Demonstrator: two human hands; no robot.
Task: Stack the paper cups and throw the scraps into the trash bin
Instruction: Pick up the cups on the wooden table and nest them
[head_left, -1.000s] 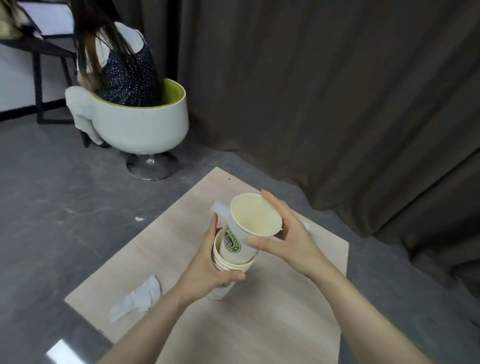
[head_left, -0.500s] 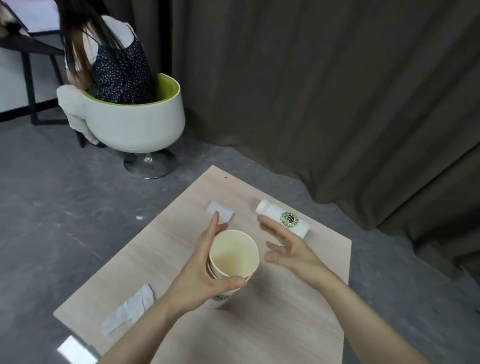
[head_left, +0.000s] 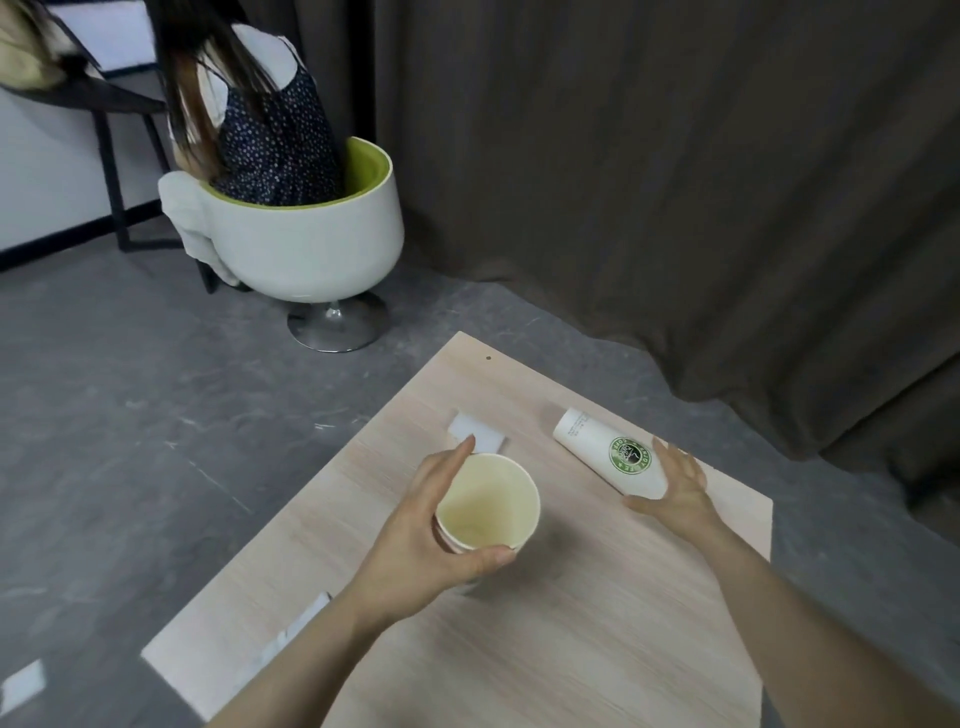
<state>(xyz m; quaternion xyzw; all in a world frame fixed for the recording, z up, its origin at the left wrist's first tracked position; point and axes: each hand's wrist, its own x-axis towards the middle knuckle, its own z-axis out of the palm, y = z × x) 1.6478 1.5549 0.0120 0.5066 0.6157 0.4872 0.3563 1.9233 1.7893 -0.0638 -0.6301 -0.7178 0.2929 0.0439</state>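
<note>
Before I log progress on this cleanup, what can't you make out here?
- Cup stack, head view: left hand wraps it, count hidden.
- Paper scrap: left forearm covers part.
- Lying paper cup: right hand hides its mouth; contact unclear.
- Trash bin: not in view.

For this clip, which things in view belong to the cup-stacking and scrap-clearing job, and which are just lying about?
Belonging to the job:
- upright stack of cream paper cups, held by the left hand
- white paper cup with green logo lying on its side, right hand reaching it
- white paper scraps
- light wooden table

Just around:
- white and green tub chair with a seated person
- brown curtain
</note>
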